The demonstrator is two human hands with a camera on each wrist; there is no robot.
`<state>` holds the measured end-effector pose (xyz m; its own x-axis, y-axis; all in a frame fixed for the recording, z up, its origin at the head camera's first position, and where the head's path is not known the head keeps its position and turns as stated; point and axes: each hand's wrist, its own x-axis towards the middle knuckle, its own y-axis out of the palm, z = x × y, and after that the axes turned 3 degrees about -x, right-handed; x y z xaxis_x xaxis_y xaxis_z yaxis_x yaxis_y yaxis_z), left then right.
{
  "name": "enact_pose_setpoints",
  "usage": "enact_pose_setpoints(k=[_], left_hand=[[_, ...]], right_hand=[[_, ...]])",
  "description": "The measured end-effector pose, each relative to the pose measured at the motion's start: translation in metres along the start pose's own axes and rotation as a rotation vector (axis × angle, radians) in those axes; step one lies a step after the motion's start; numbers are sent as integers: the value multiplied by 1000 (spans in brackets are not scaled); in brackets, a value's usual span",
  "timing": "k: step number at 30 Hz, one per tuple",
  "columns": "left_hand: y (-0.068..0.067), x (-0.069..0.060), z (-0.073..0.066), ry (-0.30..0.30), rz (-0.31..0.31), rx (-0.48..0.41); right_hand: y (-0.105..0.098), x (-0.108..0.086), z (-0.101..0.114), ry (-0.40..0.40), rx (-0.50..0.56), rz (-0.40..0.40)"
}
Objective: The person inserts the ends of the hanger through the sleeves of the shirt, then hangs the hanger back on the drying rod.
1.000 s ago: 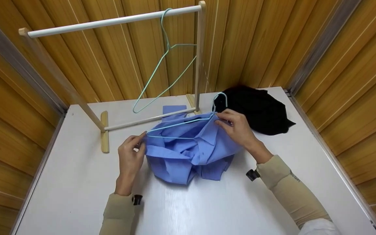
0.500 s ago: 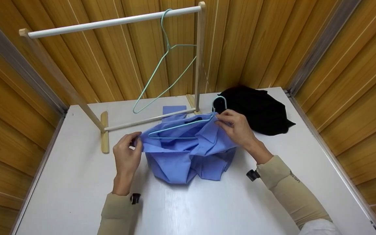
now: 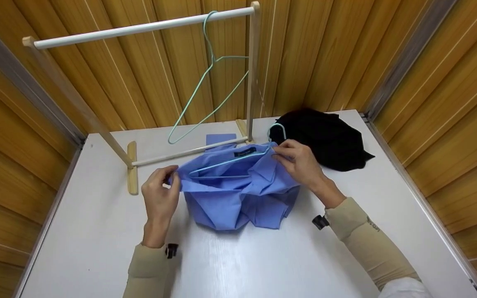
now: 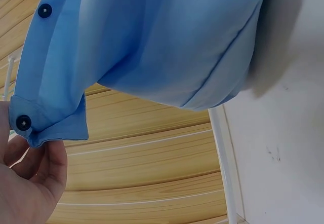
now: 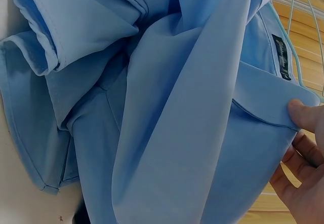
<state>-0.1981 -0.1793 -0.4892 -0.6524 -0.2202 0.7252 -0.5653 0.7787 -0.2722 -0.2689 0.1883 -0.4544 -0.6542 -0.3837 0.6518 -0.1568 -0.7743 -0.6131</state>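
A blue shirt [image 3: 218, 207] hangs bunched between both hands over the table, its dark collar label [image 3: 244, 152] showing. A mint hanger [image 3: 222, 165] lies partly inside the neck opening, its hook standing up near the right hand. The left hand [image 3: 160, 198] pinches the shirt's left edge; in the left wrist view that hand [image 4: 33, 178] grips a corner with a dark button [image 4: 23, 122]. The right hand [image 3: 300, 161] pinches the collar beside the hanger's neck; in the right wrist view its thumb [image 5: 304, 113] presses on the blue cloth [image 5: 268, 92].
Behind the shirt stands a rack with a white top bar [image 3: 139, 29], from which a second mint hanger [image 3: 195, 93] hangs. A black cloth [image 3: 325, 140] lies at the back right of the white table [image 3: 238, 265]. Wood-patterned walls enclose the table's back and sides.
The left hand has let go of the hanger's end and moved slightly left, drawing the shirt's edge outward past it. The collar label has come into view. The right hand has barely moved.
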Motion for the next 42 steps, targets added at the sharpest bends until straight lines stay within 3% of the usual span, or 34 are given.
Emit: enact_pose_setpoints(k=[25, 34, 42], left_hand=[[1, 3, -19, 34, 19, -56], [9, 0, -27, 51, 71, -107], [21, -4, -35, 78, 118, -148]], right_hand=[[7, -2, 6, -28, -198, 49], [14, -1, 5, -110, -212, 4], [18, -1, 8, -93, -181, -4]])
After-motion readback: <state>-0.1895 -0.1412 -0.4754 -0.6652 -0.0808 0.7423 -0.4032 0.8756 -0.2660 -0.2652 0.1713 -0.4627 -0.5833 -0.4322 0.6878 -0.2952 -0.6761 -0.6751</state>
